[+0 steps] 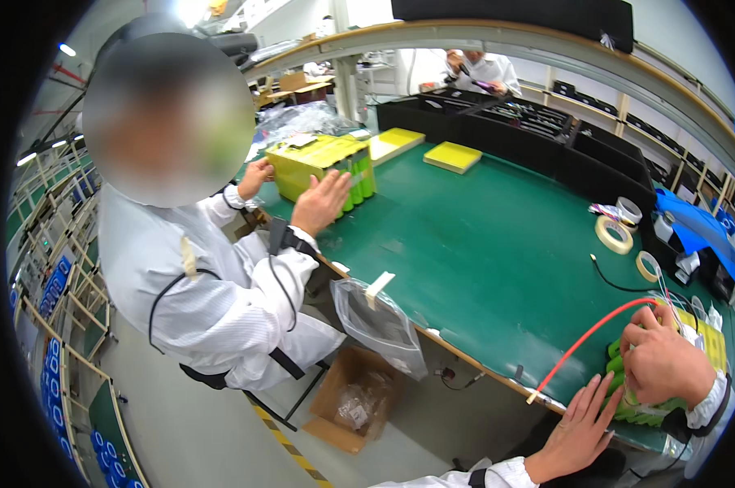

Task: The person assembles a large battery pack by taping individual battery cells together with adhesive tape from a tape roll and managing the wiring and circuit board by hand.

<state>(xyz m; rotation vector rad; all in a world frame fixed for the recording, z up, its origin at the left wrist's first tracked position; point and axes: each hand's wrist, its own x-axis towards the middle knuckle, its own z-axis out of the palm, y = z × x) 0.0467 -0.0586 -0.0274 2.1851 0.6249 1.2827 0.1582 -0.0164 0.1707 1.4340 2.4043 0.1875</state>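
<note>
At the lower right, a battery pack of green cells with yellow sheeting (715,343) lies near the bench's front edge. My left hand (575,433) rests with fingers stretched out against the near left side of its cells. Over the top of the pack, my right hand (664,358) is closed with bent fingers, close to several thin wires; what the fingertips grip is hidden. A red cable (593,337) arcs from beside my right hand out to the left, its pale tip above the bench edge. A black cable (619,281) lies just beyond.
A person in a white coat (213,301) at the left holds another yellow-and-green battery pack (310,167). Tape rolls (614,235), black bins (518,126) and yellow sheet stacks (452,157) stand on the green bench (465,244). Below are a plastic bag (384,329) and cardboard box (335,431).
</note>
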